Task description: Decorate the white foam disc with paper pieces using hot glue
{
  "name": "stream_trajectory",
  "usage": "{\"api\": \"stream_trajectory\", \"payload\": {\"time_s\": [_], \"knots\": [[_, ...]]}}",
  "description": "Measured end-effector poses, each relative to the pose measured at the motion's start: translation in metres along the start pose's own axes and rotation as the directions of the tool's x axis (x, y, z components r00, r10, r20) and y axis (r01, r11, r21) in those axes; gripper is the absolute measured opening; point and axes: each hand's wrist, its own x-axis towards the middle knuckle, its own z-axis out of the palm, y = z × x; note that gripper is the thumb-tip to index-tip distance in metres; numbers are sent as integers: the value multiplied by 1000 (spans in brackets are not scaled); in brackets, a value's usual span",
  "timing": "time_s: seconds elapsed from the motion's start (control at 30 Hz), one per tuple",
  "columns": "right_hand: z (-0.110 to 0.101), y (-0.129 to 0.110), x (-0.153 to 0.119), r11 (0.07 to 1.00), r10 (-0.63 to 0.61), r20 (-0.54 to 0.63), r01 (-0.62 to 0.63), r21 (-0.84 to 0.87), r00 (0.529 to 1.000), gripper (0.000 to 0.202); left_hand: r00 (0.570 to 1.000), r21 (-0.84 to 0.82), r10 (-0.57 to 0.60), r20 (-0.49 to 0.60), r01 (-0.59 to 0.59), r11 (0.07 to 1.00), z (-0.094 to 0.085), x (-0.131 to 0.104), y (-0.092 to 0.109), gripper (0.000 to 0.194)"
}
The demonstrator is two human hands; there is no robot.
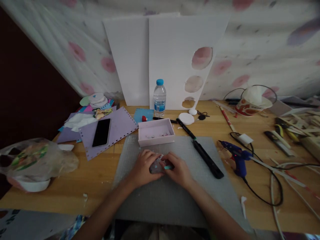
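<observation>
Presently my left hand (144, 165) and right hand (176, 168) are together, clamped on a small grey flat piece (156, 166) over the grey cutting mat (175, 196) on the bench, near the shallow pink cardboard box (155, 131); I judge fitting underway, needing steady pressure.

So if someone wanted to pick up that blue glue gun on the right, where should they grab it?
Probably by the handle of the blue glue gun, coming from above and the near side. It lies flat on the wooden table, nozzle pointing left, with its black cord trailing off the handle toward the near edge, so stay off the tip.
</observation>
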Motion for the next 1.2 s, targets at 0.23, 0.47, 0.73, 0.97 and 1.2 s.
{"api": "stream_trajectory", "payload": {"time_s": [0.23,0.47,0.73,0.97,1.2], "knots": [[4,-1,1,1000,25,-2,-25,-12,1000,3,999,-81,-52,-11,51,995,2,-4,-4,62],[0,-7,2,996,52,-12,-53,-69,999,6,997,-122,-71,-10,69,990,3,-5,-6,56],[-3,-5,2,998,61,-8,-62,-18,998,8,994,-124,-97,-41,92,988,6,-7,-9,55],[-4,-3,2,997,76,-51,-76,9,996,7,998,-148,-67,-12,65,987,8,3,-5,54],[-6,1,4,995,98,-89,-98,8,991,7,1000,-177,4,10,-2,984,9,11,-11,59]]}}
